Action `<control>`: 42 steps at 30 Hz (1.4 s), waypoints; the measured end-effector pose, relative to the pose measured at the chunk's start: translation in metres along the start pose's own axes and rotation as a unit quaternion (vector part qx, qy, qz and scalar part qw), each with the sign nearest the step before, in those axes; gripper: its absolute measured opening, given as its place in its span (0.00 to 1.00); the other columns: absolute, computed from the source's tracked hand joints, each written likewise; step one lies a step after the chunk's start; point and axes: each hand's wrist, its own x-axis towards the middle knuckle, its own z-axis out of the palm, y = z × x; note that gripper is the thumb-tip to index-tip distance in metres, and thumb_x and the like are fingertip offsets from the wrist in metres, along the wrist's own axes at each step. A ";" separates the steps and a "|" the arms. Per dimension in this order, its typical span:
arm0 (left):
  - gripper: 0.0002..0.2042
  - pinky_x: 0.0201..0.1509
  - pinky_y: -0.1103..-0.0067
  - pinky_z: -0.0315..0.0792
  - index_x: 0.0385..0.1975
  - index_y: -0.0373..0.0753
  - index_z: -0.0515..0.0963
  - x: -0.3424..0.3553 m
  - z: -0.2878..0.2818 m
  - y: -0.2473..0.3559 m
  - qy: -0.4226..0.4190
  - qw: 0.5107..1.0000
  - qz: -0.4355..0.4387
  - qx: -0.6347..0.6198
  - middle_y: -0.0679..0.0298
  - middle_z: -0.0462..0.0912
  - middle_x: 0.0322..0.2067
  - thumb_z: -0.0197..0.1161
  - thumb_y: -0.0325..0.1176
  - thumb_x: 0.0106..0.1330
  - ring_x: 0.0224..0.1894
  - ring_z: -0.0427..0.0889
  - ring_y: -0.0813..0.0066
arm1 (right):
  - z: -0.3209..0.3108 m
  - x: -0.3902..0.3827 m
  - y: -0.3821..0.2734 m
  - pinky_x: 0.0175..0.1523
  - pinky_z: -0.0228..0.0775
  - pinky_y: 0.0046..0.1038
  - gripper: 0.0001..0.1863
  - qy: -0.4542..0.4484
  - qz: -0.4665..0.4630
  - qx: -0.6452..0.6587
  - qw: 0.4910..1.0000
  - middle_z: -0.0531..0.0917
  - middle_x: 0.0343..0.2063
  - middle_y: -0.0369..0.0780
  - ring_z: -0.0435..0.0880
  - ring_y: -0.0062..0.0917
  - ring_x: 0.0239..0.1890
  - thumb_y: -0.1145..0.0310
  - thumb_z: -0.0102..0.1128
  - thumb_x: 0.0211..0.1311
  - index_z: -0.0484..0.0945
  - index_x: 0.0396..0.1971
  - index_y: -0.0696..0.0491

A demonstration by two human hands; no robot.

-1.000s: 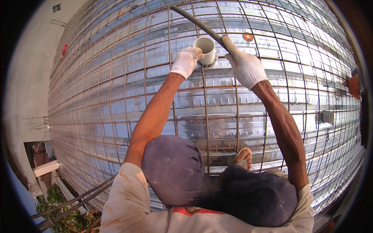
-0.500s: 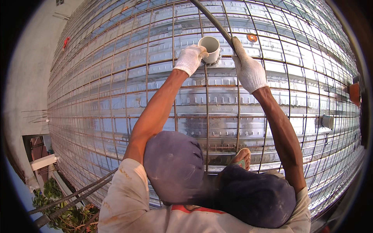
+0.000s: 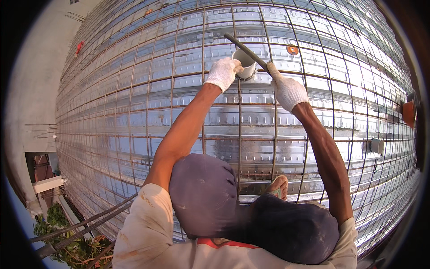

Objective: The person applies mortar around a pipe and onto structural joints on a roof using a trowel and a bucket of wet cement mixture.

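Observation:
Both of my hands wear white knit gloves. With my left hand (image 3: 224,74), fingers closed, I grip the left rim of a short, pale grey pipe (image 3: 250,71) that stands upright in the rebar grid. My right hand (image 3: 289,90) is wrapped round a dark, slim rod (image 3: 245,49), just right of the pipe. The rod slants up and left across the pipe's mouth, and its far end is in view beyond it. Whether rod and pipe touch I cannot tell. Thin wire shows around the pipe's base.
A rebar mesh (image 3: 239,121) covers the ribbed, shiny metal decking (image 3: 255,114). Another grey pipe stub (image 3: 376,146) sticks up at the right. An orange-brown object (image 3: 408,114) lies at the right edge. A concrete wall (image 3: 33,85) rises on the left. My sandalled foot (image 3: 278,187) is on the mesh.
The rod has swung down and toward me, so its far end, formerly beyond the upper edge, now shows. My left hand still grips the pipe rim.

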 end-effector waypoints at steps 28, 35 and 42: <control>0.29 0.74 0.54 0.70 0.69 0.42 0.77 -0.118 -0.041 -0.037 -0.062 0.969 -0.225 0.082 0.50 0.79 0.66 0.64 0.55 0.77 0.69 0.77 0.46 | 0.076 -0.100 0.151 0.49 0.75 0.41 0.25 0.201 0.248 0.298 0.900 0.84 0.44 0.51 0.83 0.39 0.43 0.57 0.56 0.80 0.75 0.69 0.55; 0.32 0.72 0.55 0.70 0.69 0.44 0.79 -0.176 -0.021 -0.056 -0.189 0.941 -0.226 0.165 0.52 0.82 0.64 0.58 0.62 0.77 0.68 0.77 0.48 | 0.100 -0.145 0.185 0.29 0.78 0.41 0.18 0.175 0.384 0.265 0.867 0.83 0.25 0.48 0.84 0.33 0.20 0.56 0.56 0.80 0.77 0.48 0.60; 0.33 0.74 0.56 0.69 0.69 0.43 0.81 -0.149 -0.033 -0.044 -0.257 0.923 -0.236 0.165 0.50 0.83 0.64 0.59 0.62 0.77 0.70 0.77 0.48 | 0.057 -0.158 0.185 0.53 0.84 0.49 0.30 -0.059 0.336 0.051 0.939 0.90 0.39 0.58 0.92 0.50 0.44 0.46 0.59 0.74 0.88 0.47 0.63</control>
